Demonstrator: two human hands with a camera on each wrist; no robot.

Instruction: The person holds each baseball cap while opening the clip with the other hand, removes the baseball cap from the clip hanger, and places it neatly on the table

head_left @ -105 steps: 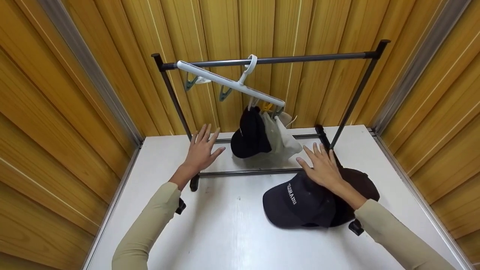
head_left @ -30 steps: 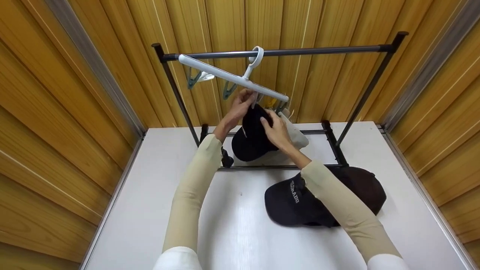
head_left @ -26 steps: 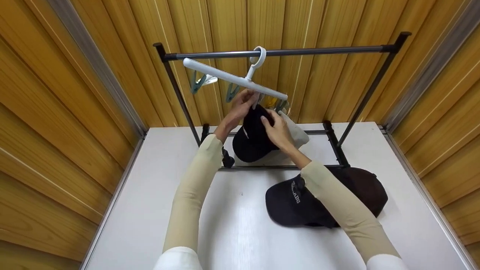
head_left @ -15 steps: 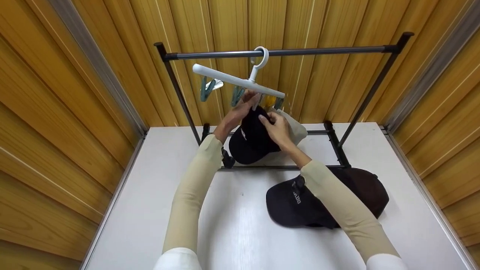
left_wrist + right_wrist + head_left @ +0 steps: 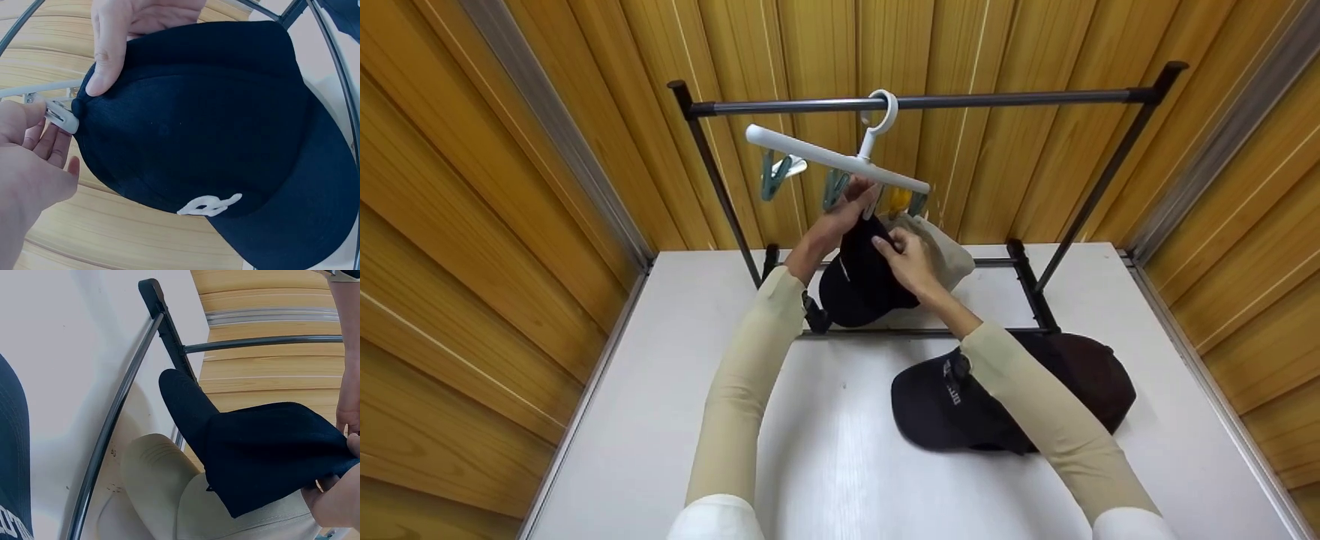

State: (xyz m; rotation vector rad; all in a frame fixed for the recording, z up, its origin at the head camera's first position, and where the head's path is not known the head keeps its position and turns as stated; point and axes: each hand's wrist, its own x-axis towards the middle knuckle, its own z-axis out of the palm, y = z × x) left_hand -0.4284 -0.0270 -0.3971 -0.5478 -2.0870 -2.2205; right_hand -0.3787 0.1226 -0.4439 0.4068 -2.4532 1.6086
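Note:
A black cap (image 5: 859, 289) hangs crown-up below a white clip hanger (image 5: 817, 155), its brim tilted downward. My left hand (image 5: 840, 217) pinches a pale clothes clip (image 5: 63, 117) at the button of that cap, shown closely in the left wrist view. My right hand (image 5: 913, 262) grips the cap's crown near the top, thumb on one side. The left wrist view shows white stitching (image 5: 208, 205) on the cap's front. Behind it hangs a pale beige cap (image 5: 154, 478), partly hidden by the black one and my right hand. A yellow clip (image 5: 900, 201) is above it.
The hanger hooks over the top bar (image 5: 997, 100) of a dark metal rack. Green clips (image 5: 771, 180) dangle from its left half. A dark lettered cap (image 5: 937, 412) and a brownish-black cap (image 5: 1091, 375) lie on the white table (image 5: 825, 450), partly under my right forearm.
Both hands, spread and holding nothing at first, have moved to the hanging black cap and taken hold of the clip and crown. The hanger has turned, its left end swinging inward.

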